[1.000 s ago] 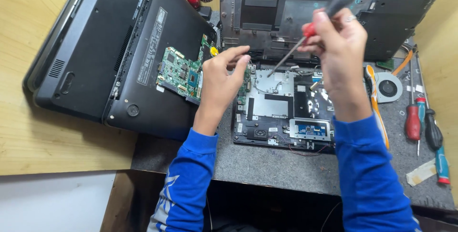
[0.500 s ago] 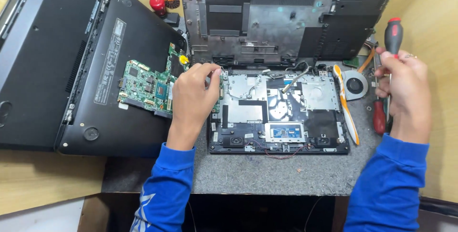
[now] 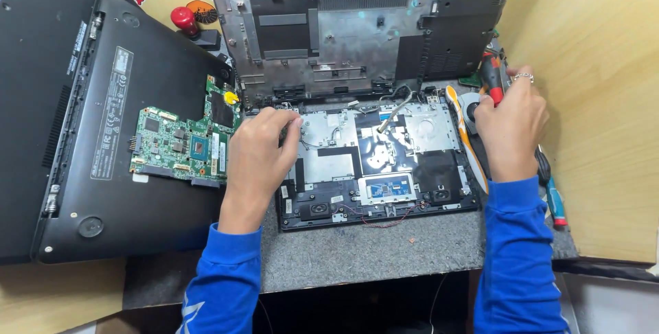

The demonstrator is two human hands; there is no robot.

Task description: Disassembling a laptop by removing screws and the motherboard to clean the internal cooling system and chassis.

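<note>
Grey felt mat (image 3: 357, 251), left hand (image 3: 257, 159) resting loose on opened laptop base (image 3: 377, 162), right hand (image 3: 511, 124) grasping red-handled screwdriver (image 3: 490, 76)

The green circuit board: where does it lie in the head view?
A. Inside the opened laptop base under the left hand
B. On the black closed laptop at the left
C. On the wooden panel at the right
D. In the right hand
B: the green circuit board rests on the black closed laptop, left of the left hand.

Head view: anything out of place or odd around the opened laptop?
Yes. A green circuit board lies loose on the closed black laptop at left, overhanging its right edge. A thin red wire trails out over the front rim of the opened black laptop base onto the grey mat.
</note>
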